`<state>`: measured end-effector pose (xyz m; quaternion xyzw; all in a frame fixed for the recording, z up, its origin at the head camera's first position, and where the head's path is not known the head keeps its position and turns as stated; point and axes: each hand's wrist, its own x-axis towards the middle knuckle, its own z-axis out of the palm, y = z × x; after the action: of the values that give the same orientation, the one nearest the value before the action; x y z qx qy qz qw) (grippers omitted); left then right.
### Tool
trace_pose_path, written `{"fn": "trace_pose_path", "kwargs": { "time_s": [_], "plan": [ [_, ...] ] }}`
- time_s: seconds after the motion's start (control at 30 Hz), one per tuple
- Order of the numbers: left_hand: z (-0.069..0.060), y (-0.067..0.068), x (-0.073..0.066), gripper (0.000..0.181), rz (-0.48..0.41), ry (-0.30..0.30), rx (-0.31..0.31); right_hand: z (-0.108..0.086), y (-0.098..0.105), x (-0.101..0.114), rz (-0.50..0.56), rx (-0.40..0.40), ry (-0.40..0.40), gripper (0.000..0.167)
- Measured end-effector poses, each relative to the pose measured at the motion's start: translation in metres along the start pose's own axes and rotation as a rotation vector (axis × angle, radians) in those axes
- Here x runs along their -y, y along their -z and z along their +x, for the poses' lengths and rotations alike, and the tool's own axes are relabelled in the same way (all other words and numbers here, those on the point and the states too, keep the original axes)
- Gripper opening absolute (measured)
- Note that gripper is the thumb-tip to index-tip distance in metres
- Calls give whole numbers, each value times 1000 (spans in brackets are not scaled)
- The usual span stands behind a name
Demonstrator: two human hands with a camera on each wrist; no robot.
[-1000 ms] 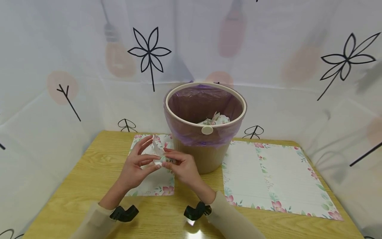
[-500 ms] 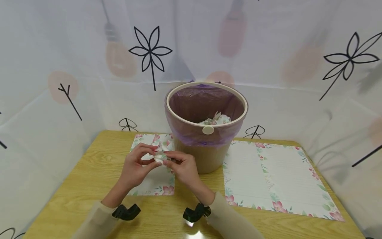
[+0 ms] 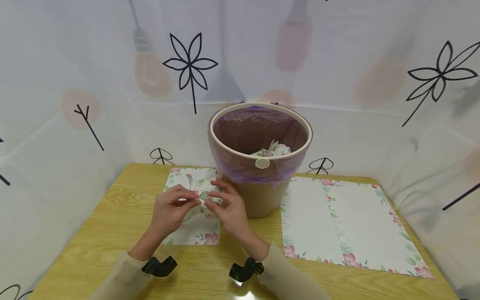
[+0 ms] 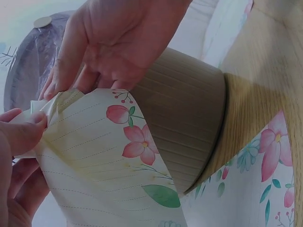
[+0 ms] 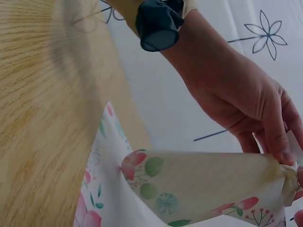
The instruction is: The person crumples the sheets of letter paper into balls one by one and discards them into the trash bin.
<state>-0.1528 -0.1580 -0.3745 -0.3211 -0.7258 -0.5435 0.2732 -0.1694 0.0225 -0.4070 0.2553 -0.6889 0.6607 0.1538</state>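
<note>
Both hands pinch one creased sheet of lined floral paper point(image 4: 94, 142) between them, above another sheet lying flat point(image 3: 187, 233). The left hand point(image 3: 170, 210) grips its left side with thumb and fingers; in the left wrist view that thumb presses the crumpled edge. Close on the other side, the right hand point(image 3: 232, 210) pinches the gathered part, its fingertips almost meeting the left ones. A loose part of the held paper point(image 5: 208, 184) spreads out from the pinch in the right wrist view.
Behind the right hand stands a beige bin point(image 3: 258, 200) with a purple liner point(image 3: 247, 166) and crumpled floral paper point(image 3: 277, 150) inside. More flat floral sheets point(image 3: 360, 225) lie to the right on the wooden table point(image 3: 101, 233). A patterned cloth point(image 3: 112, 54) hangs behind.
The paper between the hands has been turned and gathered differently, with its loose part now lower. Some right fingers have lifted and spread; the left fingers have come down closer to the thumb.
</note>
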Motion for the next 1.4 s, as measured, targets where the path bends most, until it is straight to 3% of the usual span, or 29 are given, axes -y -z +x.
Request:
{"fn": "trace_pose_path", "kwargs": {
  "time_s": [0.13, 0.23, 0.33, 0.47, 0.73, 1.0, 1.23, 1.4],
  "plan": [
    [-3, 4, 11, 28, 22, -41, -50, -3, -1, 0, -57, 6, 15, 31],
    [-5, 8, 23, 33, 11, -72, -93, -6, -2, 3, -76, 2, -39, 44],
    [-7, 9, 31, 35, -31, -102, -111, -7, -4, 7, 22, 23, -103, 60],
    [-6, 8, 32, 36, -97, -129, -91, -9, -7, 11, 237, 89, -147, 72],
    [-4, 5, 30, 27, -219, -76, -7, -6, -4, 12, 278, 129, -127, 64],
    [-7, 5, 31, 24, -209, 18, 14, -4, -2, 10, 254, 155, -141, 56],
    [-9, 1, 35, 21, -245, 0, 4, -2, -1, 8, 236, 120, -136, 45],
    [-12, -1, 39, 32, -210, -65, -10, -2, 1, 7, 202, 84, -122, 39]
  ]
}}
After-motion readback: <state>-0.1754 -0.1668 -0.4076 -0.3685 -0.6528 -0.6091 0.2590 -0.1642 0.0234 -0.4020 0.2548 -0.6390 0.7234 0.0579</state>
